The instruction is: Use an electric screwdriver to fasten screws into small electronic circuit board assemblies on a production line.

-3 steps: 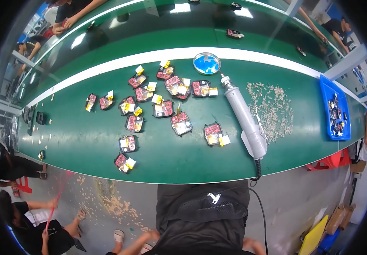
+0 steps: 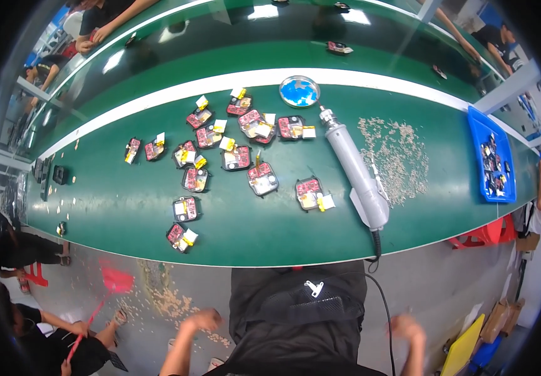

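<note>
My left hand (image 2: pixel 205 320) hangs over the floor left of my lap, below the bench edge. Its fingers are loosely apart, and nothing shows in them. To the right of my lap is my right hand (image 2: pixel 407 327), blurred, fingers loosely apart and nothing seen in it. Neither hand touches the green bench (image 2: pixel 245 241). On the bench lies a grey electric screwdriver (image 2: pixel 358 178), its tip pointing away beside a round dish (image 2: pixel 299 91) of small blue-and-white pieces. Several small black open housings with red circuit boards, such as one housing (image 2: pixel 309 192), lie left of it, with yellow-taped white parts.
Many small screws (image 2: pixel 402 163) are spread right of the screwdriver. A blue tray (image 2: pixel 494 160) holds dark parts at the right end. The black cord (image 2: pixel 385 301) hangs beside my right hand. At lower left, a person holds a red long-handled tool (image 2: pixel 117 280).
Both my hands have risen from the lower edge of the picture on either side of my lap. The view has shifted slightly. The person's red tool has moved at lower left.
</note>
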### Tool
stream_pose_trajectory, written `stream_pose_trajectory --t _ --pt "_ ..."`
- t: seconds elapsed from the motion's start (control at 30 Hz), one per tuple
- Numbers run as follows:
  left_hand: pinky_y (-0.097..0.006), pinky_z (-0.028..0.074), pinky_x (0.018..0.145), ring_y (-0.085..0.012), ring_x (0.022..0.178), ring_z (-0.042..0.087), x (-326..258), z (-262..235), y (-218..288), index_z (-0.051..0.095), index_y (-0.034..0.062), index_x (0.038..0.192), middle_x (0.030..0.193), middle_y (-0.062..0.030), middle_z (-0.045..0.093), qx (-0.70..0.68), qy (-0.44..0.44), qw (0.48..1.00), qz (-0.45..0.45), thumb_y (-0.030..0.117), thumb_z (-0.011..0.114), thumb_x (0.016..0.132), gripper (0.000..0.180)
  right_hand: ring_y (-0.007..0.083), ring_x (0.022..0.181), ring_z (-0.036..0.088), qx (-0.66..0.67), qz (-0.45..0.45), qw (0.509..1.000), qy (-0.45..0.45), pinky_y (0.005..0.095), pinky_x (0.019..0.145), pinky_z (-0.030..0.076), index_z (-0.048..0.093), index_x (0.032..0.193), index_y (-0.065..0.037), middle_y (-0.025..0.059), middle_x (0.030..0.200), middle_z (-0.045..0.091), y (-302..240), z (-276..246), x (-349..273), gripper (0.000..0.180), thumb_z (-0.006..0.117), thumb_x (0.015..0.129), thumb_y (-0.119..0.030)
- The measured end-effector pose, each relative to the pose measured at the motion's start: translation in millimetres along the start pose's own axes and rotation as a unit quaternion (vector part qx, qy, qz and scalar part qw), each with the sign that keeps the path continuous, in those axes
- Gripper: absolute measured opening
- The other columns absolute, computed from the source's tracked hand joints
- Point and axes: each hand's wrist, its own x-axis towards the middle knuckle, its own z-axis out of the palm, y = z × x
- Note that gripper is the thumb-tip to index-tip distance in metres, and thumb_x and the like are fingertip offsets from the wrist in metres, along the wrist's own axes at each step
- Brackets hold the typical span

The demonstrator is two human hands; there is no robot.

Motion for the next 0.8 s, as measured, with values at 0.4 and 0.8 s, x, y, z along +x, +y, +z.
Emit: stream_pose_trajectory --t 0.4,0.8 --pt "-0.038 0.052 0.069 -0.0298 0.087 0.063 -163 -37 331 0.054 0.0061 0.121 0.094 -0.0112 0.063 0.267 0.157 0.795 0.521 0.011 0.06 0.087 0.035 0.029 0.092 0.055 -0.106 -0.26 0.744 0.606 0.0384 0.078 0.045 0.055 0.102 0.0 0.015 0.097 0.055 -334 -262 -10 0.036 0.072 0.075 -0.018" --pt "-0.037 0.052 0.066 -0.0275 0.075 0.063 -161 -22 368 0.061 0.0005 0.108 0.085 -0.0119 0.063 0.255 0.299 0.654 0.647 0.001 0.064 0.079 0.029 0.0279 0.079 0.062 -0.132 -0.142 0.781 0.593 0.0418 0.065 0.051 0.058 0.087 -0.001 0.0142 0.094 0.054 -352 -273 19 0.025 0.07 0.073 -0.018"
